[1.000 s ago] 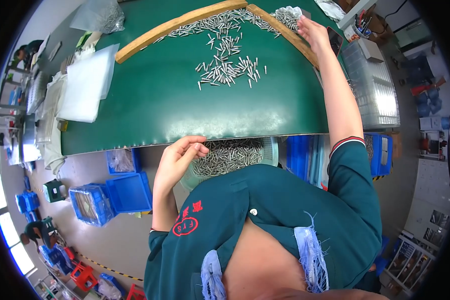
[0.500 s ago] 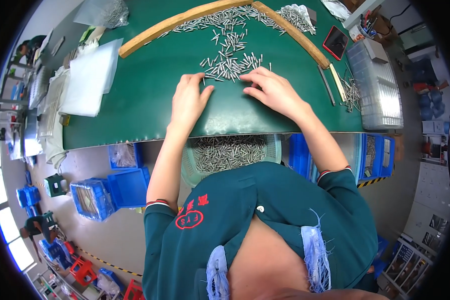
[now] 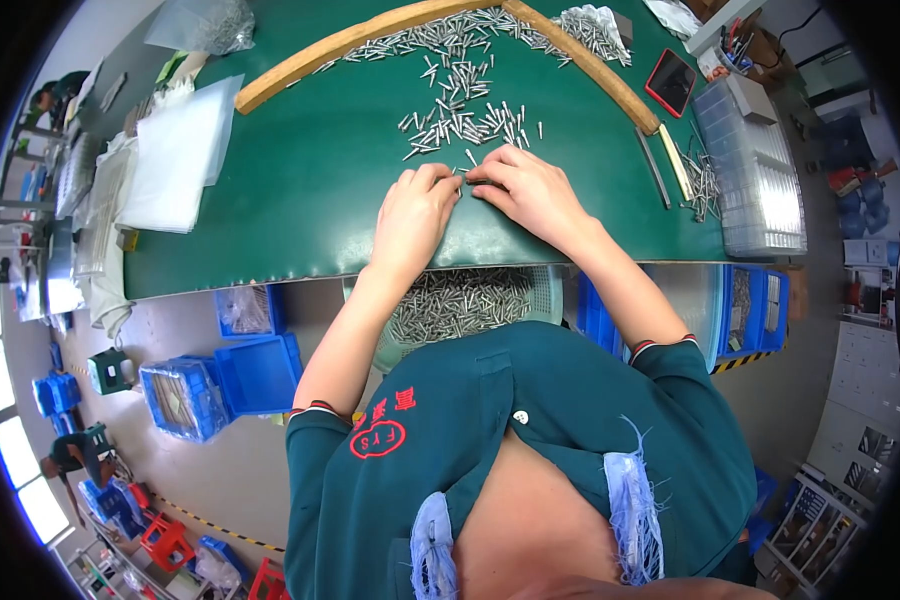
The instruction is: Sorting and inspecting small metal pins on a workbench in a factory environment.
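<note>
My left hand (image 3: 413, 215) and my right hand (image 3: 533, 195) face each other low over the green tabletop (image 3: 300, 200), fingertips almost meeting. The fingers of both are curled in around a few small silver metal pins (image 3: 470, 158), which are partly hidden by them. Just beyond my hands lies a loose heap of the same pointed pins (image 3: 460, 127). A thin trail of them runs up to a larger bank along two wooden bars: the left bar (image 3: 360, 47) and the right bar (image 3: 585, 70).
Under the table edge, a pale green basket (image 3: 557, 300) holds many pins. At right are a red-edged phone (image 3: 670, 84), loose thin rods (image 3: 705, 185) and stacked clear plastic trays (image 3: 760, 170). White sheets (image 3: 175, 160) lie at left. Blue bins (image 3: 255, 372) stand on the floor.
Both hands have come together and nearer to me, drawing a few pins away from the heap's near edge. Their fingers, apart before, are now curled in.
</note>
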Tool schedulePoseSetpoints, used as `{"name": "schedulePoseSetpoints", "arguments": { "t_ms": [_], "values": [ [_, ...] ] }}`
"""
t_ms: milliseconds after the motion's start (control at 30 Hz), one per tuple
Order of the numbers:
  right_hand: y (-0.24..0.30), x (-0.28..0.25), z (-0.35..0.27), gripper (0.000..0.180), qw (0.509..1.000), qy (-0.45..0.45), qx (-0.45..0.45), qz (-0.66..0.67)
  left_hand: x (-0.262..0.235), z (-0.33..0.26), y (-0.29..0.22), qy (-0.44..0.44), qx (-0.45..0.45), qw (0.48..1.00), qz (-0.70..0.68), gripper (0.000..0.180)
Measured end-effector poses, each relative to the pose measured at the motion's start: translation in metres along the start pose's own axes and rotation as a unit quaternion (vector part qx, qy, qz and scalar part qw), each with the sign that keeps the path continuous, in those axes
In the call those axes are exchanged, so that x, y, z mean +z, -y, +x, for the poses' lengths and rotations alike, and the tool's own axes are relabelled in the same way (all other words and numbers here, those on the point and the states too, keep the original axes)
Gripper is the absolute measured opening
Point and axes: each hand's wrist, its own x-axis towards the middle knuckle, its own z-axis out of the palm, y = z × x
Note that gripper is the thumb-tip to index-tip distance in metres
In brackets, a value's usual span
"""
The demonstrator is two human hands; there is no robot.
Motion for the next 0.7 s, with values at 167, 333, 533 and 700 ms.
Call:
{"name": "schedulePoseSetpoints", "arguments": {
  "t_ms": [167,333,533,700],
  "values": [
    [0.013,-0.007,-0.006,0.012,0.999,0.039,0.018,-0.008,-0.009,-0.015,-0.010,-0.017,-0.021,1.000,-0.001,0.027],
    [0.014,-0.001,-0.011,0.014,0.999,0.046,-0.011,-0.013,-0.012,-0.020,-0.006,-0.014,-0.027,0.999,0.032,0.033],
    [0.029,0.003,-0.010,0.023,0.999,0.027,0.012,0.017,-0.017,-0.027,-0.009,0.017,-0.025,0.999,0.015,0.030],
    [0.025,0.004,-0.011,0.025,0.998,0.047,-0.024,-0.022,-0.019,-0.030,-0.005,0.033,-0.036,0.999,-0.022,0.023]
  ]
}}
